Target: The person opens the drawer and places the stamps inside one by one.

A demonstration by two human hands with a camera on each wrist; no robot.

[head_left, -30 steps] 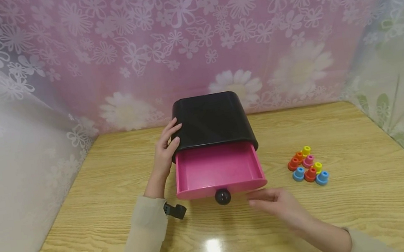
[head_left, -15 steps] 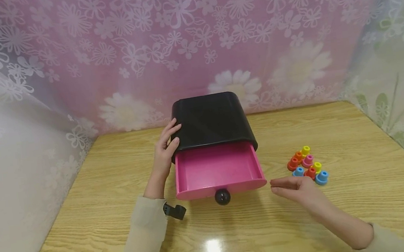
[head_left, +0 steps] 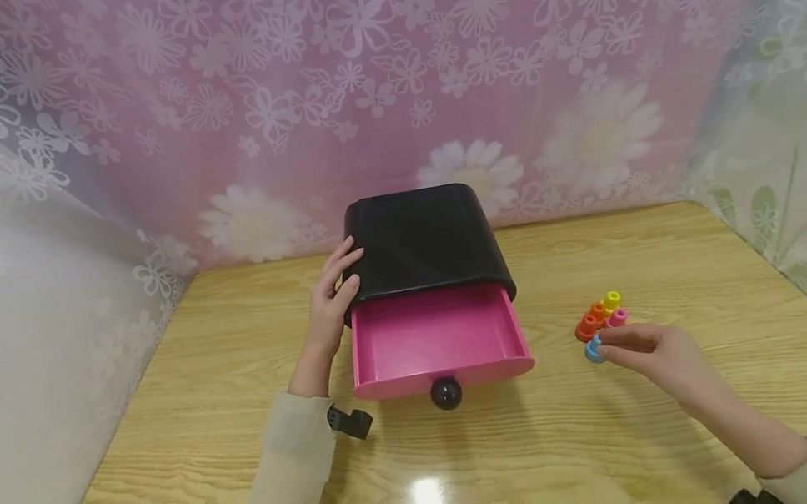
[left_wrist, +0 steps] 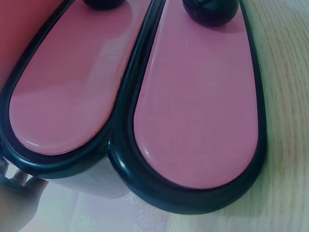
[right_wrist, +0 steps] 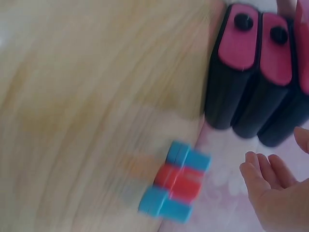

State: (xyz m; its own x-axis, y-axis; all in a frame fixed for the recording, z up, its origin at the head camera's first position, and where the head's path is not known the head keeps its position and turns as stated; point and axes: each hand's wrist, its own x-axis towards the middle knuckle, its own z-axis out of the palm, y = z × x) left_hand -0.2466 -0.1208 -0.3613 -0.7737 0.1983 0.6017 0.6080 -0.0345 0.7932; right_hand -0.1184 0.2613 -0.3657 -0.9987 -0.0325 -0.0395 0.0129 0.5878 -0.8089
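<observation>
Hands by the black box [head_left: 423, 241]
Left hand [head_left: 330, 305] rests flat on its side; right hand [head_left: 654, 356], fingers loose and apart, touches little colored pegs [head_left: 603, 320] right of its open pink drawer [head_left: 435, 340].

The table [head_left: 245, 439] looks like glossy varnished wood. At its twelve o'clock, the cabinet [head_left: 423, 241] and pink drawer [head_left: 432, 337] are smooth, shiny plastic.

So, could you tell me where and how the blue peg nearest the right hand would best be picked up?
Probably by its narrow upright stem, pinched from above. The blue peg stands on its wider base at the near-left edge of the peg cluster, and the right hand hovers right beside it. Other pegs crowd its far side, so coming from above or the near side looks least likely to knock them.
</observation>
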